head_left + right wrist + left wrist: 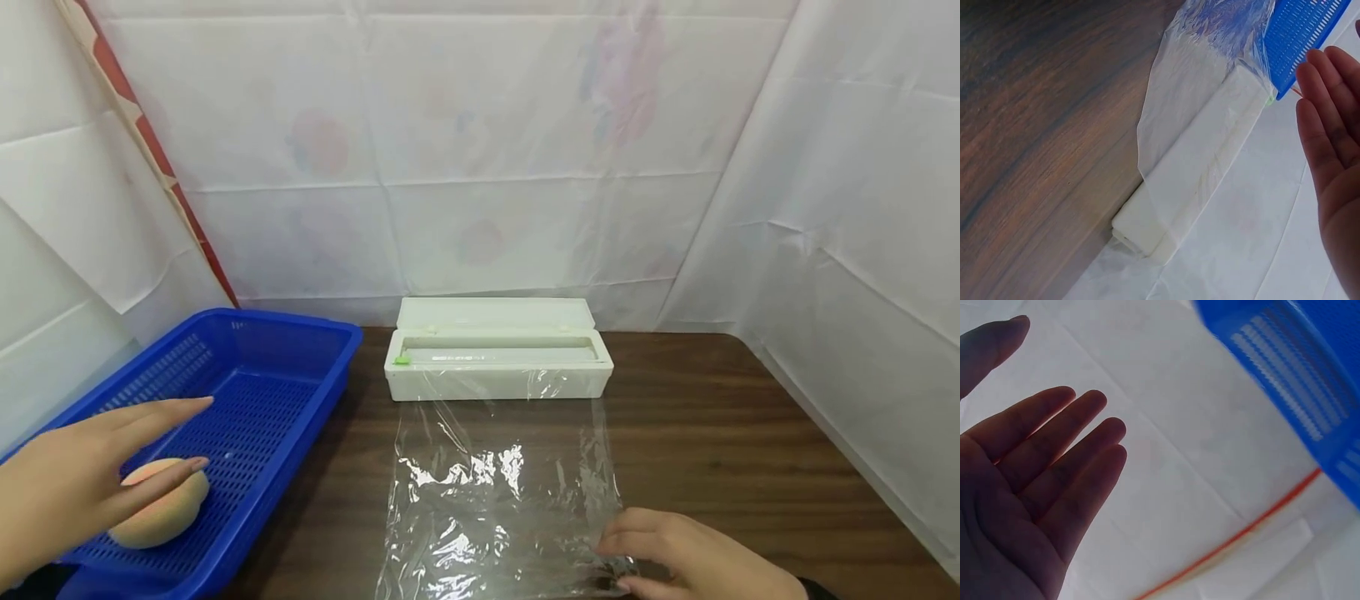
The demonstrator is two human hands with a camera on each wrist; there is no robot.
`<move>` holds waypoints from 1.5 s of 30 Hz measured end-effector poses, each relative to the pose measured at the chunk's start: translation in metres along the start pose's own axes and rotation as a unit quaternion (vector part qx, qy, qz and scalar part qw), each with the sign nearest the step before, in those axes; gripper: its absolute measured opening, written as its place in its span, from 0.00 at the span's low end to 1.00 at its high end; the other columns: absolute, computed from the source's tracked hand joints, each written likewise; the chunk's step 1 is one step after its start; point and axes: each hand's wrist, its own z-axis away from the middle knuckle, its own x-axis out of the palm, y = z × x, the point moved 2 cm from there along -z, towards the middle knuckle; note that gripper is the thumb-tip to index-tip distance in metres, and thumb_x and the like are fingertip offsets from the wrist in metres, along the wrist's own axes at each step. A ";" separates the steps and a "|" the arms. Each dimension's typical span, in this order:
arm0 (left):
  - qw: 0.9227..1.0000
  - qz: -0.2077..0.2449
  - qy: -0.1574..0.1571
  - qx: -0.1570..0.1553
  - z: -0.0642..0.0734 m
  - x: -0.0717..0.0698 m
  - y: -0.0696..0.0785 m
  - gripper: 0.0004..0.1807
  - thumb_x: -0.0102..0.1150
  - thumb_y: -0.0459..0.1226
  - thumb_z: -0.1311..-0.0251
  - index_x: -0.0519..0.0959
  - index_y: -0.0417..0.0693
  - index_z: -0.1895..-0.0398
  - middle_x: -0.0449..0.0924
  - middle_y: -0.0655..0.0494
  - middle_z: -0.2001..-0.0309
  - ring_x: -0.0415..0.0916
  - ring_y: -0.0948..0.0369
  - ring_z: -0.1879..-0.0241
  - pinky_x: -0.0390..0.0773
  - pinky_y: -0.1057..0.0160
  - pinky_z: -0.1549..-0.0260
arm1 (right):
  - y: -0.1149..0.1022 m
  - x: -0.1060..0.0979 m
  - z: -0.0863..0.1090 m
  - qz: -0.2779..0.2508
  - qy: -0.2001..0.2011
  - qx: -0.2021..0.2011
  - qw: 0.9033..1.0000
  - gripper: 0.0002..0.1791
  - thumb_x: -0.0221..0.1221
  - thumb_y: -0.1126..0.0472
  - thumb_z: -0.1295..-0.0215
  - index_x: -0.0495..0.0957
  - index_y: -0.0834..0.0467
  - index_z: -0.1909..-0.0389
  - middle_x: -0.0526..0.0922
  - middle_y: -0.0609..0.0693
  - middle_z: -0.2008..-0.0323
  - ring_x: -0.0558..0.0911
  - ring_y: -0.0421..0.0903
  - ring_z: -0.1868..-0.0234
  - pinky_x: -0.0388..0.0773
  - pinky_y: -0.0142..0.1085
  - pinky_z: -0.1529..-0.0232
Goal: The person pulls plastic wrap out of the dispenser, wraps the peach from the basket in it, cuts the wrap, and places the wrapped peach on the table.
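Note:
My left hand (pixel 90 475) is held over a peach (pixel 161 517) inside the blue basket (pixel 300 458), thumb spread away from the fingers. Part of the peach is hidden behind this hand. In the left wrist view the same hand (pixel 1041 475) shows straight fingers and a bare palm. A sheet of clear plastic wrap (pixel 480 500) stretches forward from a white dispenser box (pixel 495 385). At the sheet's near right corner is my right hand (pixel 690 558), fingertips right at the film's edge. The right wrist view shows that hand's (pixel 1341 144) fingers nearly straight; its thumb is hidden there.
The dispenser's lid (pixel 495 313) stands raised at the back, and a green slider (pixel 402 360) sits on its left end. Beneath everything is a dark wooden table (pixel 750 450). White sheeting (pixel 480 208) hangs behind and on both sides.

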 end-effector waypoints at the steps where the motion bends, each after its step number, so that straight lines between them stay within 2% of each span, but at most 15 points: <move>1: 1.000 -0.001 -0.002 -0.002 0.002 0.002 -0.005 0.36 0.69 0.52 0.65 0.73 0.45 0.49 0.78 0.40 0.59 0.77 0.43 0.66 0.76 0.49 0.80 | 0.000 0.001 0.000 0.001 0.001 -0.005 1.000 0.18 0.56 0.59 0.39 0.70 0.50 0.47 0.73 0.40 0.52 0.74 0.36 0.53 0.69 0.25 0.57; 6: 1.000 0.010 -0.009 -0.013 0.009 0.011 -0.030 0.35 0.71 0.49 0.69 0.75 0.41 0.54 0.79 0.39 0.62 0.76 0.42 0.66 0.74 0.43 0.74 | 0.000 0.002 0.001 -0.003 -0.005 0.009 1.000 0.17 0.56 0.58 0.38 0.70 0.48 0.47 0.72 0.37 0.51 0.73 0.35 0.53 0.68 0.26 0.55; 10: 0.998 0.004 -0.051 -0.034 0.015 0.019 -0.048 0.35 0.72 0.47 0.70 0.74 0.38 0.56 0.78 0.37 0.62 0.75 0.41 0.66 0.73 0.41 0.72 | 0.001 0.001 0.001 0.002 -0.004 0.001 1.000 0.17 0.55 0.58 0.38 0.70 0.49 0.47 0.72 0.38 0.51 0.73 0.35 0.52 0.68 0.26 0.54; 13: 0.995 -0.002 -0.087 -0.056 0.019 0.024 -0.057 0.34 0.72 0.47 0.68 0.74 0.36 0.57 0.77 0.35 0.62 0.75 0.39 0.66 0.73 0.40 0.71 | 0.001 0.001 0.000 0.013 0.005 -0.023 1.000 0.18 0.56 0.60 0.38 0.70 0.51 0.47 0.73 0.40 0.51 0.73 0.37 0.52 0.69 0.26 0.55; 16: 0.992 -0.005 -0.106 -0.066 0.022 0.028 -0.065 0.34 0.71 0.49 0.68 0.75 0.36 0.58 0.77 0.35 0.63 0.75 0.40 0.67 0.73 0.41 0.71 | 0.001 0.001 0.000 0.007 0.001 -0.011 1.000 0.18 0.55 0.59 0.38 0.70 0.50 0.47 0.72 0.40 0.51 0.73 0.37 0.52 0.70 0.26 0.56; 18: 0.989 -0.004 -0.131 -0.073 0.025 0.031 -0.071 0.34 0.71 0.50 0.67 0.76 0.36 0.58 0.78 0.36 0.63 0.75 0.40 0.66 0.73 0.41 0.70 | 0.000 0.001 0.000 0.003 -0.004 0.006 1.000 0.18 0.55 0.58 0.38 0.70 0.49 0.47 0.72 0.38 0.50 0.73 0.36 0.52 0.71 0.28 0.57; 23: 0.971 0.010 -0.223 -0.080 0.031 0.039 -0.082 0.34 0.70 0.51 0.66 0.76 0.35 0.57 0.78 0.40 0.63 0.75 0.43 0.64 0.73 0.42 0.67 | 0.000 0.001 -0.001 -0.003 -0.004 0.027 1.000 0.18 0.56 0.57 0.39 0.71 0.47 0.47 0.72 0.36 0.50 0.72 0.34 0.51 0.70 0.28 0.55; 27: 0.952 0.023 -0.293 -0.084 0.032 0.046 -0.086 0.38 0.68 0.54 0.65 0.75 0.33 0.57 0.78 0.42 0.62 0.75 0.43 0.62 0.73 0.43 0.66 | 0.000 0.001 -0.002 0.007 0.011 0.005 1.000 0.19 0.58 0.58 0.40 0.71 0.48 0.47 0.72 0.37 0.51 0.72 0.34 0.52 0.68 0.25 0.54; 30: 0.937 0.025 -0.335 -0.099 0.031 0.050 -0.087 0.39 0.65 0.57 0.64 0.75 0.35 0.55 0.78 0.43 0.60 0.74 0.43 0.61 0.72 0.42 0.65 | 0.000 0.002 -0.003 -0.002 0.011 -0.005 1.000 0.19 0.58 0.60 0.40 0.71 0.49 0.47 0.72 0.38 0.51 0.73 0.34 0.52 0.68 0.25 0.54; 35: 0.925 0.053 -0.363 -0.100 0.026 0.055 -0.085 0.33 0.66 0.56 0.64 0.76 0.44 0.56 0.78 0.50 0.60 0.74 0.47 0.60 0.73 0.43 0.65 | 0.001 0.002 -0.005 -0.008 0.008 -0.005 1.000 0.18 0.57 0.59 0.40 0.71 0.49 0.47 0.73 0.38 0.51 0.73 0.34 0.53 0.68 0.25 0.55; 39: 0.914 0.072 -0.387 -0.100 0.020 0.061 -0.082 0.32 0.70 0.51 0.67 0.77 0.45 0.57 0.77 0.58 0.65 0.73 0.58 0.68 0.74 0.53 0.71 | 0.002 0.002 -0.007 0.009 0.016 -0.033 0.999 0.19 0.57 0.60 0.40 0.70 0.50 0.47 0.72 0.39 0.52 0.73 0.34 0.53 0.68 0.25 0.55; 42: 0.907 0.070 -0.404 -0.096 0.015 0.065 -0.080 0.31 0.72 0.47 0.70 0.77 0.45 0.57 0.76 0.60 0.66 0.69 0.61 0.70 0.72 0.56 0.74 | 0.003 0.003 -0.008 0.014 0.022 -0.054 0.998 0.20 0.58 0.61 0.41 0.70 0.51 0.46 0.72 0.40 0.52 0.73 0.34 0.54 0.68 0.25 0.56; 45: 0.905 0.081 -0.409 -0.087 0.014 0.068 -0.081 0.30 0.72 0.42 0.73 0.77 0.43 0.58 0.76 0.58 0.66 0.69 0.60 0.70 0.72 0.56 0.74 | 0.003 0.004 -0.009 0.009 0.021 -0.057 0.998 0.20 0.57 0.62 0.41 0.70 0.52 0.46 0.72 0.40 0.52 0.72 0.34 0.54 0.68 0.25 0.56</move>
